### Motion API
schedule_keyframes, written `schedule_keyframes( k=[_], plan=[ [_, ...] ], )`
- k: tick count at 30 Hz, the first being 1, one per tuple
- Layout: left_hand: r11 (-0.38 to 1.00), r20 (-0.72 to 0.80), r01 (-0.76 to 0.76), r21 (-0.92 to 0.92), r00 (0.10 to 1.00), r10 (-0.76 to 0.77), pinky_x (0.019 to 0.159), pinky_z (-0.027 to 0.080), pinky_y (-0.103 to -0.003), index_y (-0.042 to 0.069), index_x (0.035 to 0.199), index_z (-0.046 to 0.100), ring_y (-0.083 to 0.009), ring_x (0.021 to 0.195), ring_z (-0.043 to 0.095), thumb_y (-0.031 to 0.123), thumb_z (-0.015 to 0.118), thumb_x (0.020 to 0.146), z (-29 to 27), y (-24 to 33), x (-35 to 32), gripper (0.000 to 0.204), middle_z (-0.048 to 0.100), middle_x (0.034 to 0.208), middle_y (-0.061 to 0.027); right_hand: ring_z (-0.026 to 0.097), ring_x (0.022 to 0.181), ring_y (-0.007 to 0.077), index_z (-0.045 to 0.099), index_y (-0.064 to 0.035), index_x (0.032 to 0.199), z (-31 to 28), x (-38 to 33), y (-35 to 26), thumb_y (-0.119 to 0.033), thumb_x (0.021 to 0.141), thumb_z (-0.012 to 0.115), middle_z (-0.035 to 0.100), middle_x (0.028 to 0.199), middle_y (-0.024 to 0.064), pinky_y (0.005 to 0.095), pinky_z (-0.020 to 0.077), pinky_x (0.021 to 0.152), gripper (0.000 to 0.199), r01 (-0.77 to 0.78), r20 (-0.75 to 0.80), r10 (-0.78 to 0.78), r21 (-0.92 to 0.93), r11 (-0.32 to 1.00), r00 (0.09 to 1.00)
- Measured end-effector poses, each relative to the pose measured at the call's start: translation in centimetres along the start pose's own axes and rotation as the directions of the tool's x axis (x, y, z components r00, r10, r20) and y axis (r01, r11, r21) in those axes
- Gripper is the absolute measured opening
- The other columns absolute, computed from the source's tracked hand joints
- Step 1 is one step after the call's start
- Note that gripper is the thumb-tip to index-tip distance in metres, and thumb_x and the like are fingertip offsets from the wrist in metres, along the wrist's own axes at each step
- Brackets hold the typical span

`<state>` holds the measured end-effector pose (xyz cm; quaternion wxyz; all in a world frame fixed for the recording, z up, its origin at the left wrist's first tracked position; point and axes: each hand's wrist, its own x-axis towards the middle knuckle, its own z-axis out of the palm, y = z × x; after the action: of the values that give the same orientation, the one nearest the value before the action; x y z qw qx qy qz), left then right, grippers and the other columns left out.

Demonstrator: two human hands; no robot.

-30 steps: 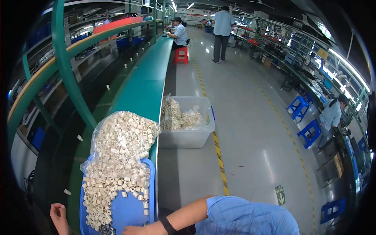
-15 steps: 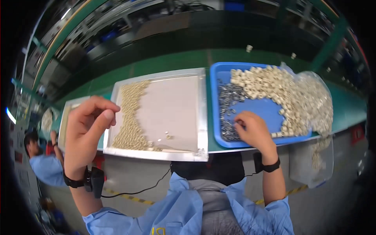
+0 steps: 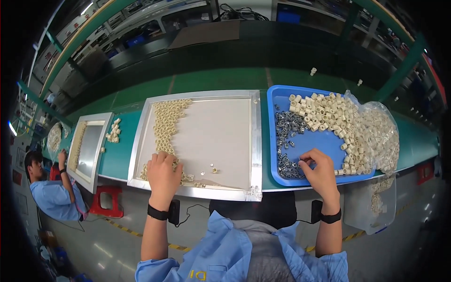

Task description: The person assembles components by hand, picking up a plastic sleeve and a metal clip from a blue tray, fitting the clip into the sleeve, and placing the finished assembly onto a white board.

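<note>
Left hand has dropped over cream, hollow, stubby tubes (whether gripping any, I cannot tell).

A long green counter bends across the room, a dark surface behind it bearing a flat brown sheet. A green post slants at right; cables tangle at the back. A red stool stands on grey floor near yellow-and-black tape. A lamp glows far left.
</note>
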<state>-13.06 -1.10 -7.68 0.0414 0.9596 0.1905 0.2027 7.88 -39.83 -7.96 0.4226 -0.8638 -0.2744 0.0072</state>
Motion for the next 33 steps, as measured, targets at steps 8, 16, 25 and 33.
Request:
schedule_keyframes(
  k=[8,16,25,33],
  plan=[
    [0.999,-0.028,0.042,-0.010,0.999,-0.042,0.081,0.048,-0.049,0.003,0.093,0.071,-0.0368,0.097,0.061,0.009,0.077,0.082,1.1,-0.7,0.4,0.013,0.065,0.096,-0.0126,0.065,0.071,0.0157,0.073,0.0039,0.096,0.5,0.6,0.1,-0.005,0.086,0.078,0.072,0.083,0.0103,0.0302,0.0539,0.069,0.014,-0.212,0.070,0.213,-0.020,0.977,0.975],
    [1.000,0.105,-0.004,0.003,0.995,0.004,0.082,0.048,-0.049,0.001,0.095,0.071,-0.0378,0.097,0.060,0.007,0.075,0.083,1.6,-0.5,1.3,0.014,0.065,0.100,-0.0136,0.070,0.077,0.0129,0.076,0.0034,0.104,0.0,0.5,0.0,-0.007,0.092,0.077,0.074,0.082,0.0082,0.0282,0.0554,0.069,0.016,-0.154,0.022,0.153,0.080,0.985,0.988],
    [0.991,0.019,-0.136,-0.010,0.991,0.136,0.081,0.050,-0.043,-0.001,0.100,0.067,-0.0337,0.093,0.062,0.003,0.067,0.095,0.2,3.0,2.2,0.007,0.067,0.100,-0.0135,0.071,0.090,0.0158,0.074,0.0037,0.110,0.0,-0.6,-0.9,-0.004,0.099,0.071,0.074,0.099,0.0102,0.0288,0.0569,0.080,0.014,-0.143,0.090,0.112,0.634,0.760,0.990],
    [0.559,0.256,0.173,-0.811,0.964,0.073,0.075,0.055,-0.030,0.003,0.116,0.068,-0.0146,0.085,0.068,0.011,0.062,0.107,-0.7,11.3,-1.9,0.013,0.073,0.101,-0.0074,0.069,0.095,0.0236,0.074,0.0024,0.104,2.9,-1.7,-4.2,-0.005,0.093,0.077,0.073,0.102,0.0141,0.0363,0.0552,0.086,0.014,0.131,0.024,-0.187,0.629,0.766,0.982]
  ],
)
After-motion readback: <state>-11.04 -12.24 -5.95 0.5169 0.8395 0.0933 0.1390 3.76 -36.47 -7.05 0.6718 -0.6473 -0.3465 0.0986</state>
